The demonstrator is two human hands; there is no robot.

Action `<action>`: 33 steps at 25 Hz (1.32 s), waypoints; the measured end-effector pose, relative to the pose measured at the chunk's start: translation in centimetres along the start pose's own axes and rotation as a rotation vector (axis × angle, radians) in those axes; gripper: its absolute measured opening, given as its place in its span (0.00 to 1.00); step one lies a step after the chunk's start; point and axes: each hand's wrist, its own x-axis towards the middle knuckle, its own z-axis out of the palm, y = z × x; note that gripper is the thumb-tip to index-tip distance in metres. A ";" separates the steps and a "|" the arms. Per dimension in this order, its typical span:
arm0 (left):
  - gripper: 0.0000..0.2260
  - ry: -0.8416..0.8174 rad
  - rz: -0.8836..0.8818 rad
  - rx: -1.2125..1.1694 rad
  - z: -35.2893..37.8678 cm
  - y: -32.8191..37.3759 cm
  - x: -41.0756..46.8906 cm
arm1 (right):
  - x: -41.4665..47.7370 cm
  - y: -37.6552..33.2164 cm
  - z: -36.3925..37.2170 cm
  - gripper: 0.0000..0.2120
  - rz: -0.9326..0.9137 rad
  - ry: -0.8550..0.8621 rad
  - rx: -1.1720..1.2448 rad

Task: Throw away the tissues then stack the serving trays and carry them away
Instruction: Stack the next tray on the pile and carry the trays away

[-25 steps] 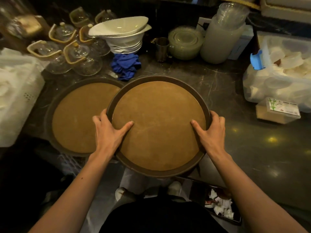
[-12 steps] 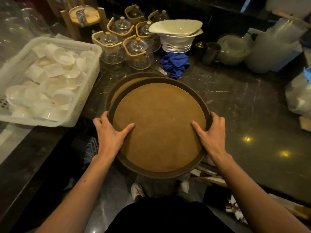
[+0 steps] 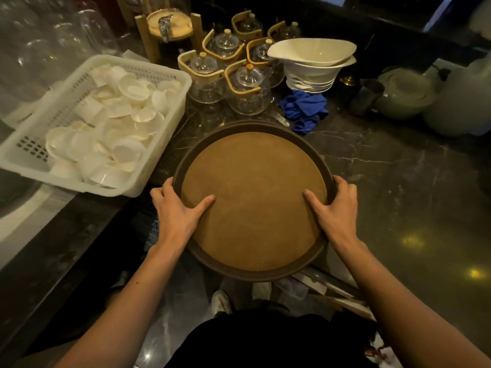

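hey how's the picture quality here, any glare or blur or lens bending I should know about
Head view: dim, warm lighting; the serving tray and both hands, left hand and right hand, are fairly sharp. Small bright glare spots sit on the dark counter at lower right. The white basket bows from wide-angle distortion, and the glassware at top left is smeared and hard to read.

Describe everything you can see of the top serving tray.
The top serving tray is round, with a dark brown raised rim and a tan, matte, bare liner. It lies flat, nested on another tray whose rim shows at the far edge. The left hand and right hand grip opposite sides, thumbs on the liner. Its near part overhangs the dark counter.
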 end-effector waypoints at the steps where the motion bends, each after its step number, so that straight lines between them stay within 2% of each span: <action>1: 0.48 0.005 -0.007 0.002 0.3 0.2 0.2 | 0.6 0.2 0.1 0.39 0.004 -0.003 0.020; 12: 0.46 0.066 -0.059 0.043 3.8 2.0 1.9 | 6.1 1.5 0.8 0.34 0.034 -0.039 0.105; 24: 0.46 -0.020 -0.024 0.066 4.4 1.3 7.3 | 6.7 0.5 4.1 0.33 0.118 0.022 0.147; 33: 0.47 -0.048 -0.015 0.105 5.3 1.0 7.2 | 7.0 0.9 4.6 0.34 0.115 0.006 0.126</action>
